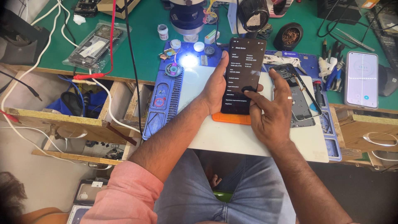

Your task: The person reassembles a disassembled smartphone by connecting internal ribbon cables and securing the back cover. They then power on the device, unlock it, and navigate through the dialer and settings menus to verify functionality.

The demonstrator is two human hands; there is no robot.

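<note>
My left hand [215, 85] grips a black smartphone [244, 62] by its left edge, holding it upright over the white work mat [232, 137]. Its dark screen shows lines of small text. My right hand [269, 108] is beside the phone's lower right, its index finger pressing on the lower part of the screen. A ring is on one finger of that hand. An orange pad [232, 119] lies just under the phone.
A blue repair mat [166, 103] carries small parts and a bright light spot. An opened phone body [296, 95] lies right of my hand, tools [331, 70] beyond it, and a white phone [361, 79] at far right. A microscope base [186, 18], cables and open wooden drawers [83, 120] surround the bench.
</note>
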